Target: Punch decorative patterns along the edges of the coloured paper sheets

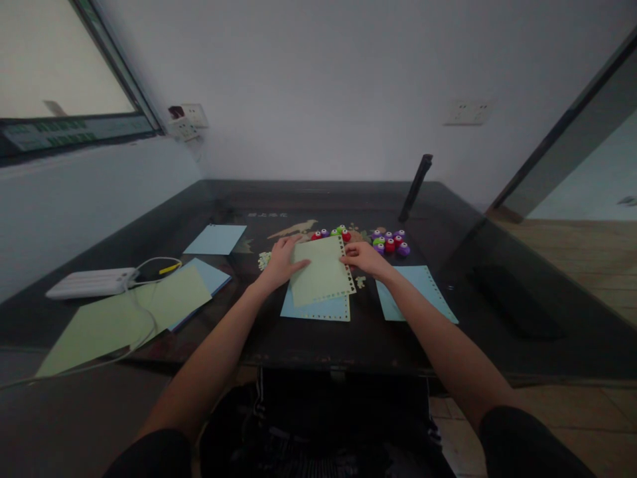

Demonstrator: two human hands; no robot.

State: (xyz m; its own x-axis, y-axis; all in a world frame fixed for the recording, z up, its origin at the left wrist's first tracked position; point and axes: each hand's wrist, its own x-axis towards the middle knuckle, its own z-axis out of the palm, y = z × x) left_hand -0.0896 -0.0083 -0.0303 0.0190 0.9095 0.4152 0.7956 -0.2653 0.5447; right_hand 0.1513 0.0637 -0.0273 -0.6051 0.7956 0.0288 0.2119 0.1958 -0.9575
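Note:
A pale green sheet of paper with punched holes along its right and lower edges lies at a slight angle over a blue sheet. My left hand rests flat at the green sheet's upper left, its fingers stretched forward and the thumb spread onto the paper. At the right edge, beside the holes, my right hand pinches the green sheet between thumb and fingers. Small pale punched-out bits lie left of my left hand. More bits lie below my right hand.
Behind the sheet are several small craft punches, with more purple, red and green ones to the right. Blue sheets flank my hands. A white power strip, its cable, and green paper occupy the left. A black upright object stands at the back right.

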